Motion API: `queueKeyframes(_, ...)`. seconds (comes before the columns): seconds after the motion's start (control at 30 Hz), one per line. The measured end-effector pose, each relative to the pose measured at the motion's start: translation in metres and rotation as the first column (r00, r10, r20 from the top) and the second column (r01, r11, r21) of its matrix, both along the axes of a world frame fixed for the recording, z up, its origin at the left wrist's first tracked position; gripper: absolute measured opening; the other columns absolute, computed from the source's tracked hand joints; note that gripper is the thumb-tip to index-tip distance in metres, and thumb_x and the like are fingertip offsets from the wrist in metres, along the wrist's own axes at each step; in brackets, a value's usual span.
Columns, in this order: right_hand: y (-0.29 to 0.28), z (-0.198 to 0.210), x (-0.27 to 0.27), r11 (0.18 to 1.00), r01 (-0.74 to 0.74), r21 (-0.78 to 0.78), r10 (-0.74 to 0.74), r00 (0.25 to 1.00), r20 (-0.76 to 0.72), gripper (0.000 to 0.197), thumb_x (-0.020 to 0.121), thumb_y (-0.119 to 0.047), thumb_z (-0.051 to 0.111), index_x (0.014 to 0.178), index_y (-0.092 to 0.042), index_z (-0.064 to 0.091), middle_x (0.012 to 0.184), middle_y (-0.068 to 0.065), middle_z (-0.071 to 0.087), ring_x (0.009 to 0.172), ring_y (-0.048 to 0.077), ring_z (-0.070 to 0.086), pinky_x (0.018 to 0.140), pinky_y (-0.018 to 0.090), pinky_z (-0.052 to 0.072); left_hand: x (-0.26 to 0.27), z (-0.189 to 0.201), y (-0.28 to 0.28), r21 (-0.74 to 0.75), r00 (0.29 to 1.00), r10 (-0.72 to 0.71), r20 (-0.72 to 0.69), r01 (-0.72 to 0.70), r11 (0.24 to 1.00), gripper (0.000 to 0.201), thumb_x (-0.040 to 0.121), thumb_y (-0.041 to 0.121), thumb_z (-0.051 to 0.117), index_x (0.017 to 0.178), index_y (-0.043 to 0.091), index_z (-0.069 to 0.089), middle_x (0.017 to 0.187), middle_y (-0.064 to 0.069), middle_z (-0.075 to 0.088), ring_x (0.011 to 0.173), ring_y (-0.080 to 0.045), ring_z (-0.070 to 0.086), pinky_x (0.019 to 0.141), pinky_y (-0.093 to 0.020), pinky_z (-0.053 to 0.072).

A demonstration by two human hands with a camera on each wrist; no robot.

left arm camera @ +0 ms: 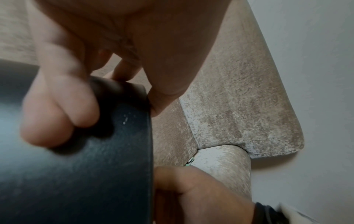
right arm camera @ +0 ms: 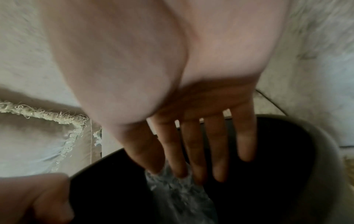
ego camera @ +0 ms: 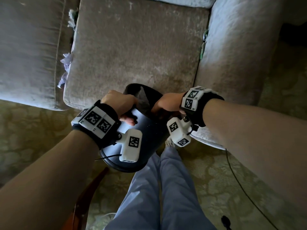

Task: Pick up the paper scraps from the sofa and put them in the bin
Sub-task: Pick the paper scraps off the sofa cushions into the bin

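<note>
My left hand (ego camera: 122,107) grips the rim of a black bin (ego camera: 142,135), fingers curled over the edge (left arm camera: 63,115), holding it tilted against the sofa seat's front edge. My right hand (ego camera: 165,103) reaches into the bin's mouth with fingers (right arm camera: 193,151) straight and spread. A blurred, crumpled pale paper scrap (right arm camera: 172,192) is just under those fingertips inside the bin. White paper scraps (ego camera: 66,63) stick out of the gap left of the seat cushion, with more (ego camera: 72,18) farther back. Green scraps (ego camera: 204,42) sit in the right gap by the armrest.
The beige sofa seat cushion (ego camera: 136,47) lies ahead, the armrest (ego camera: 235,47) to its right. My legs in grey trousers (ego camera: 159,188) stand on a patterned carpet (ego camera: 216,176). A black cable (ego camera: 240,185) runs over the floor at right, and a wooden chair part (ego camera: 89,193) is lower left.
</note>
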State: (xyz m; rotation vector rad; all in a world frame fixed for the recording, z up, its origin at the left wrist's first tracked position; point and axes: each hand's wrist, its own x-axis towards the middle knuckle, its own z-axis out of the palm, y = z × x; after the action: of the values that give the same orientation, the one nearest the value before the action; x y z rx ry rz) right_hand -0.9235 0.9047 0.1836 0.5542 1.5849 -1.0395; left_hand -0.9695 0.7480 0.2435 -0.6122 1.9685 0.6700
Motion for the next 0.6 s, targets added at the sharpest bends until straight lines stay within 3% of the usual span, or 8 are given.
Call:
queueKeyframes(0.07,0.000,0.001,0.000,0.996,0.088,0.019,-0.088,0.996,-0.004,0.034,0.088,-0.023,0.061,0.118,-0.008,0.065,0.113,0.005,0.071,0.094,0.019,0.067,0.083,0.035,0.057,0.002,-0.002,-0.003,0.009,1.000,-0.008,0.002,0.008,1.000,0.014,0.068,0.010,0.066,0.076,-0.001,0.061,0.057,-0.027,0.070,0.059,-0.040,0.075,0.076,-0.046,0.064)
queueKeyframes(0.13,-0.003,-0.001,-0.001,0.988,0.145,0.046,-0.144,0.989,-0.027,0.035,0.095,-0.019,0.053,0.128,-0.010,0.060,0.120,0.006,0.066,0.106,0.022,0.064,0.095,0.043,0.054,0.005,-0.001,-0.007,0.014,1.000,-0.019,0.011,0.019,1.000,0.012,0.070,0.009,0.064,0.076,-0.001,0.061,0.057,-0.027,0.069,0.059,-0.041,0.075,0.076,-0.046,0.064)
queueKeyframes(0.23,-0.007,-0.001,0.001,0.970,0.241,0.018,-0.240,0.969,-0.058,0.039,0.092,-0.019,0.055,0.131,-0.012,0.057,0.118,0.004,0.060,0.104,0.019,0.059,0.097,0.043,0.051,0.007,0.002,-0.015,0.013,0.998,-0.038,0.043,0.037,0.999,0.015,0.075,0.007,0.061,0.084,-0.005,0.063,0.060,-0.028,0.070,0.057,-0.037,0.075,0.071,-0.038,0.063)
queueKeyframes(0.33,-0.005,-0.001,-0.001,0.966,0.247,0.080,-0.236,0.963,-0.132,0.034,0.094,-0.019,0.056,0.125,-0.005,0.061,0.124,0.014,0.062,0.114,0.029,0.062,0.094,0.044,0.054,0.005,0.011,-0.022,0.005,0.993,-0.103,0.064,0.103,0.995,0.013,0.078,0.004,0.064,0.083,-0.007,0.064,0.056,-0.022,0.070,0.049,-0.028,0.073,0.054,-0.023,0.057)
queueKeyframes(0.43,0.010,0.004,-0.011,0.898,0.406,0.169,-0.369,0.905,-0.213,0.042,0.086,-0.025,0.063,0.123,-0.005,0.061,0.130,0.015,0.061,0.119,0.031,0.060,0.077,0.034,0.053,-0.001,0.019,-0.022,0.032,0.996,-0.076,0.051,0.074,0.997,0.011,0.081,0.004,0.064,0.084,-0.007,0.061,0.063,-0.028,0.072,0.059,-0.035,0.076,0.058,-0.032,0.061)
queueKeyframes(0.53,0.030,0.011,-0.019,0.841,0.490,0.230,-0.424,0.860,-0.284,0.041,0.090,-0.021,0.059,0.130,-0.008,0.059,0.135,0.015,0.058,0.122,0.034,0.056,0.096,0.038,0.050,-0.018,0.026,-0.014,0.078,0.998,-0.058,0.006,0.057,0.995,0.006,0.083,0.001,0.065,0.084,-0.004,0.061,0.055,-0.020,0.071,0.054,-0.031,0.074,0.063,-0.037,0.064)
queueKeyframes(0.6,0.041,0.016,-0.027,0.772,0.591,0.235,-0.506,0.794,-0.336,0.040,0.088,-0.025,0.058,0.127,-0.016,0.063,0.134,0.013,0.059,0.114,0.036,0.059,0.101,0.043,0.049,-0.034,0.030,-0.007,0.124,1.000,0.010,-0.027,-0.006,0.992,0.006,0.083,0.000,0.065,0.085,-0.004,0.061,0.049,-0.019,0.067,0.054,-0.035,0.074,0.068,-0.043,0.064)
